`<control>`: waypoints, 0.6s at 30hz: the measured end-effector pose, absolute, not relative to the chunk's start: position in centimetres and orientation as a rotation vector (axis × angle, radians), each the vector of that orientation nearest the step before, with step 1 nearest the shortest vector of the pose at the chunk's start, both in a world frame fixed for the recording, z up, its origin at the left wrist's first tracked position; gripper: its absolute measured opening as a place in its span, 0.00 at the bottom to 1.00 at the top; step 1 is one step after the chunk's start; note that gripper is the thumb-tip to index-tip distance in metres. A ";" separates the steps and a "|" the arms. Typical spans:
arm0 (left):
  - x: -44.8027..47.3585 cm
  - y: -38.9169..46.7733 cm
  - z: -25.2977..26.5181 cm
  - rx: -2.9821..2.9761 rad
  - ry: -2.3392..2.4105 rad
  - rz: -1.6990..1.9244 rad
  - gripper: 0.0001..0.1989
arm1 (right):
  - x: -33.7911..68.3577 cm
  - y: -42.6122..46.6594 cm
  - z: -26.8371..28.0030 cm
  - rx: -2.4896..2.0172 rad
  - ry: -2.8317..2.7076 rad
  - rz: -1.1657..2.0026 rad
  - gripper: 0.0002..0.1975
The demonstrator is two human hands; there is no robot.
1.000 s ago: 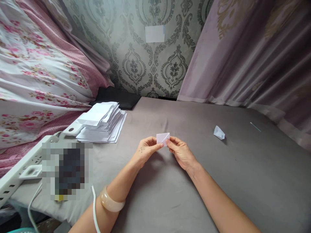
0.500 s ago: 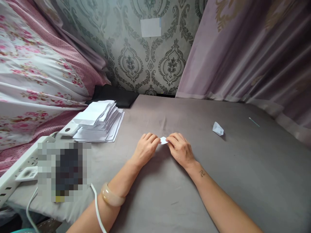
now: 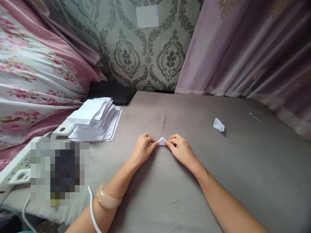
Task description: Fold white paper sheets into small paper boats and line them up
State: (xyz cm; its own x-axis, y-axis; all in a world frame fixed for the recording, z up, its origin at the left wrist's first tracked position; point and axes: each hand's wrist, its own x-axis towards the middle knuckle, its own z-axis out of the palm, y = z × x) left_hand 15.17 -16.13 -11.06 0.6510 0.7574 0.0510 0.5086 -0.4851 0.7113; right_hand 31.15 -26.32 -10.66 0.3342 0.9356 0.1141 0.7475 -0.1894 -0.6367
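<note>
Between my two hands is a small piece of folded white paper, its upper edge rising to a point. My left hand pinches its left corner between thumb and fingers. The right corner sits in a pinch of my right hand. Both hands are low over the grey cloth, and the fingertips cover the paper's corners. To the right lies a separate folded white paper piece, standing a little off the cloth.
A stack of white paper stands at the left, with a black folded item behind it. A white power strip and a white cable lie near my left arm. A cotton swab rests at far right.
The paper between my hands now shows as a peaked triangle rather than a flatter shape. Both hands have turned slightly, thumbs more visible. The view has shifted a little.
</note>
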 end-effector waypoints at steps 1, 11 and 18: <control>15.3 -16.1 -10.9 2.165 1.001 0.469 0.09 | 31.1 -26.1 -10.7 -2.000 -1.422 0.422 0.11; 15.9 -16.4 -10.6 2.134 1.103 0.455 0.08 | 30.5 -25.4 -11.0 -2.100 -1.289 0.362 0.11; 16.0 -16.2 -10.8 2.156 1.103 0.454 0.08 | 30.4 -25.3 -10.9 -2.144 -1.294 0.353 0.11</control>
